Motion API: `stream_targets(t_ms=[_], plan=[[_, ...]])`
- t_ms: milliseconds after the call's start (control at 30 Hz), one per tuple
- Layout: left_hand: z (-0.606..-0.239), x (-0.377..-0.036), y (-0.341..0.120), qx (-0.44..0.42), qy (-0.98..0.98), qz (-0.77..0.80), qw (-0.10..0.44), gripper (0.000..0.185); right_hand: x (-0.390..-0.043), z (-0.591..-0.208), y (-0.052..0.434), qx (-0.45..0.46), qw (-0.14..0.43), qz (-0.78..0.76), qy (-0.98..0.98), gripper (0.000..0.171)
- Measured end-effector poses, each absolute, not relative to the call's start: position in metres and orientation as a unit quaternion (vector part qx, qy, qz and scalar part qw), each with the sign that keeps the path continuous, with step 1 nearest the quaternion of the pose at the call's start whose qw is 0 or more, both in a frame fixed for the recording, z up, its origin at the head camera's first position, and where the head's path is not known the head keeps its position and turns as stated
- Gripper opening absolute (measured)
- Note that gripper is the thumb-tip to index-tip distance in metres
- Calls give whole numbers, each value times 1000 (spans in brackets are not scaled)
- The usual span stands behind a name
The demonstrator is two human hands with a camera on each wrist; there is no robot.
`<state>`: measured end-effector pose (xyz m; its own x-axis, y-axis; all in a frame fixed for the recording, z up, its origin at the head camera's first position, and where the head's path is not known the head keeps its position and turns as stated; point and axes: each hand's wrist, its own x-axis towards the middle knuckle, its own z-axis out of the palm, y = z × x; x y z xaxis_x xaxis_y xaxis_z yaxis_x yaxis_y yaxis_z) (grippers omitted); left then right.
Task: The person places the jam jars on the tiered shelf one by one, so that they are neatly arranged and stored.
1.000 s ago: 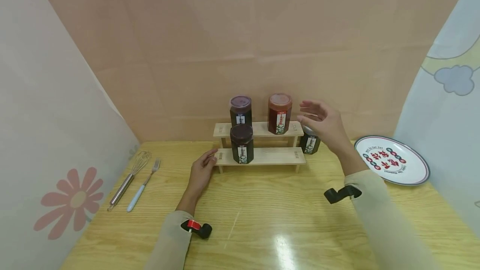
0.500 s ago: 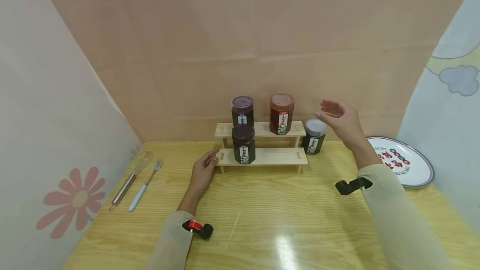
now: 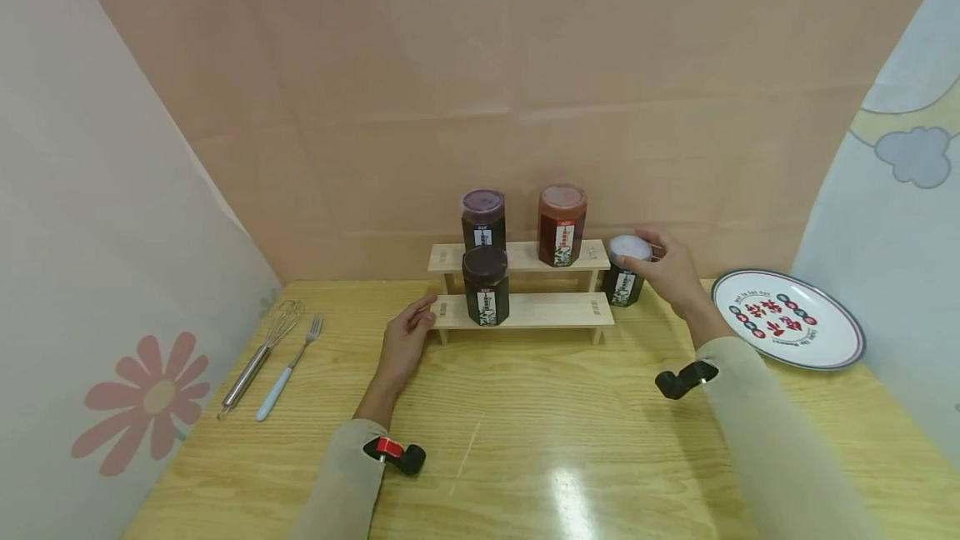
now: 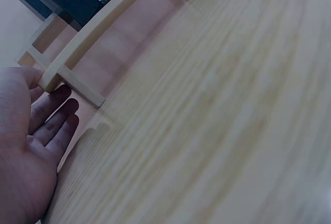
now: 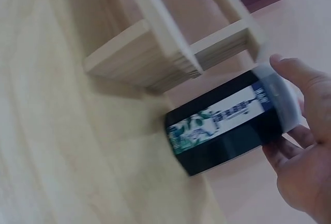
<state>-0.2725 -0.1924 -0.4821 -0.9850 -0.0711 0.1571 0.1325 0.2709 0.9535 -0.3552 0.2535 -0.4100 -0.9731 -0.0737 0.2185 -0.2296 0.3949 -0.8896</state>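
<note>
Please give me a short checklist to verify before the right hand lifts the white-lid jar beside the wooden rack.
1. Right hand grips the white-lid jar at its lid: ok.
2. Jar stands upright on the table, beside the wooden rack: ok.
3. Grip firm enough for lifting: cannot tell.
4. Left hand touches the rack's left end, steadying it: ok.
5. Free place on lower shelf, right of the dark jar: ok.
6. Plate away from the hand's path: ok.

Long beige sleeves (image 3: 757, 407) are worn on both arms, down to the wrists. A black clip with a red part (image 3: 395, 453) is fixed at the left cuff. A plain black clip (image 3: 681, 379) is fixed at the right cuff. Both hands are bare.
</note>
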Motion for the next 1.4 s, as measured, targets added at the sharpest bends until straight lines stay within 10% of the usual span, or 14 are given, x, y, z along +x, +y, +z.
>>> stream_targets(t_ms=[1400], plan=[[-457, -258, -185, -17, -780, -623, 66, 40, -349, -425, 251, 32, 107, 531, -840, 80]])
